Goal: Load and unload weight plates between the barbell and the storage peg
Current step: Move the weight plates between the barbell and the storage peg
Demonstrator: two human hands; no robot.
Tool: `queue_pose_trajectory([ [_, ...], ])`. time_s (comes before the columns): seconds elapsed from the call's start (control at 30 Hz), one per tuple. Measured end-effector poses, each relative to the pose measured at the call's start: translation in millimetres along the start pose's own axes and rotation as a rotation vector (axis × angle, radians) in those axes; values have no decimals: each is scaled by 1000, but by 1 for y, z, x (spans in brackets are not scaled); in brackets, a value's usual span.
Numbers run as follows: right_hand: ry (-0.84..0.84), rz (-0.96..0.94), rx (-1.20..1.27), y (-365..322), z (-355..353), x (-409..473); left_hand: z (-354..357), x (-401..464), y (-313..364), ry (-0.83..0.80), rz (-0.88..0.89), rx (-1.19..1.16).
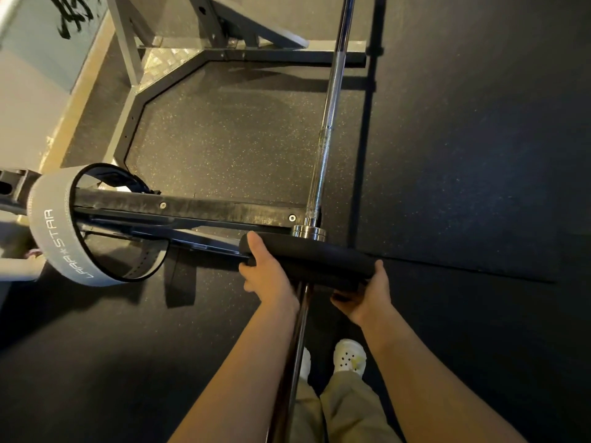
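- Grey woven lifting belt (51, 238) with white lettering hangs looped over the black steel rack arm (192, 210) at far left, one of each, neither in play.
- Left hand (267, 276) wraps the near-left rim of the round black rubber weight plate (307, 257), thumb over the top edge, fingers curled beneath.
- One plate only, riding on the sleeve of the long chrome steel barbell (329, 107), just short of the collar (309, 231).
- Right hand (367, 295) cups the right rim, fingers tucked under and gripping.
- Judging by this, the plate is mid-slide; whether on or off, I can't tell.
- Next move needs both hands keeping it square to the sleeve, or it could bind.
- Two white clogs (349, 356) below.
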State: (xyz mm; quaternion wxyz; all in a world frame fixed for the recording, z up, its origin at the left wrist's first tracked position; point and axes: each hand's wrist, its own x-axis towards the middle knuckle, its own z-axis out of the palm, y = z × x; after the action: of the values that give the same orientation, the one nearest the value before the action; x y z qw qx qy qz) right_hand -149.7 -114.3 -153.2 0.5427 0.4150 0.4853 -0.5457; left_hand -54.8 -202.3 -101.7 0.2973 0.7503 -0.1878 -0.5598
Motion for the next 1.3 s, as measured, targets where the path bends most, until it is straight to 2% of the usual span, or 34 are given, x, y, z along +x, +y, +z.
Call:
queue_pose_trajectory([
  [0.13, -22, -29, -168, -7, -7, -16, -13, 16, 10, -112, -123, 32],
  [0.27, -23, -105, -321, -17, -11, -40, -27, 24, 15, -232, -143, 47],
  [0.33, -6, -265, -562, -20, -11, -54, -34, 25, 15, -264, -127, 81],
  [0.5, -122, -942, -1365, -7, 5, -84, -60, 2, 6, -361, -4, 190],
  [0.6, -43, -1074, -1745, 15, 18, -95, -95, -14, -5, -426, -47, 277],
  [0.77, 115, -1050, -2030, 3, 22, -104, -151, -12, -17, -544, -152, 475],
  [0.87, 233, -1016, -2103, 10, 27, -108, -172, -5, -19, -619, -105, 621],
  [0.97, 371, -974, -2155, 21, 29, -110, -186, -3, -13, -658, -41, 672],
  [1.13, 326, -809, -2126, 13, 24, -108, -193, -6, -4, -683, 45, 641],
  [1.3, 273, -842, -2195, -6, 21, -102, -180, -19, -1, -682, 99, 625],
])
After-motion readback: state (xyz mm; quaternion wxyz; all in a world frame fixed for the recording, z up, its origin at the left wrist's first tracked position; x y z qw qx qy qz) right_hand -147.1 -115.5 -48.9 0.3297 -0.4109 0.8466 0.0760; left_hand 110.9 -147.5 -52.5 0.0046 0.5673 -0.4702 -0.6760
